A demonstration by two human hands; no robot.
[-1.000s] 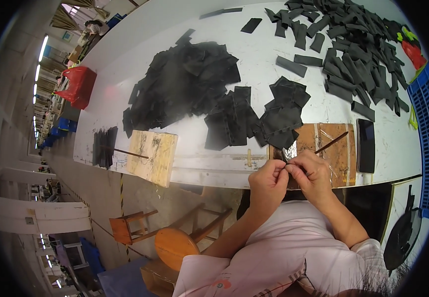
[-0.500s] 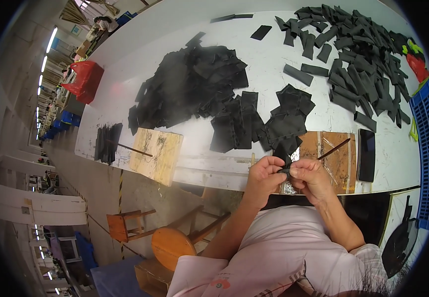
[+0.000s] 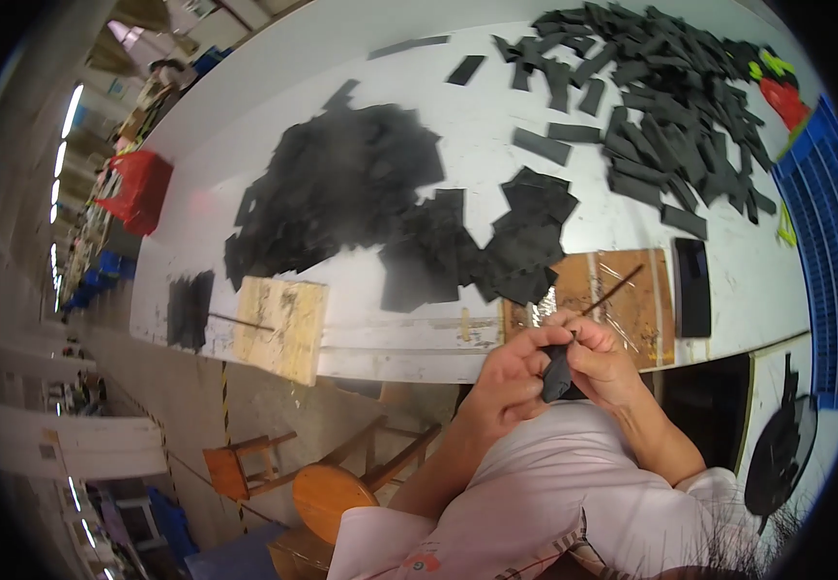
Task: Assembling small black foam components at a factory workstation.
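"What are the two hands doing?"

"The left hand [image 3: 513, 383] and right hand [image 3: 603, 362] meet close in front of the white shirt [image 3: 544, 474], both pinching one dark fabric piece [image 3: 557, 374]."

"Where is that piece exactly?"

"Between them, held at its upper end by the fingertips, its wider end pointing toward the shirt. Whether it is folded, I cannot tell."

"And just beyond the hands?"

"A brown board [image 3: 653, 304], with a dark rod [image 3: 616, 288] slanting over it and a black rectangular device [image 3: 692, 290] to its right."

"Farther out?"

"A large heap of flat black pieces [image 3: 337, 179] beyond the left hand, and many dark strips [image 3: 685, 130] beyond the right."
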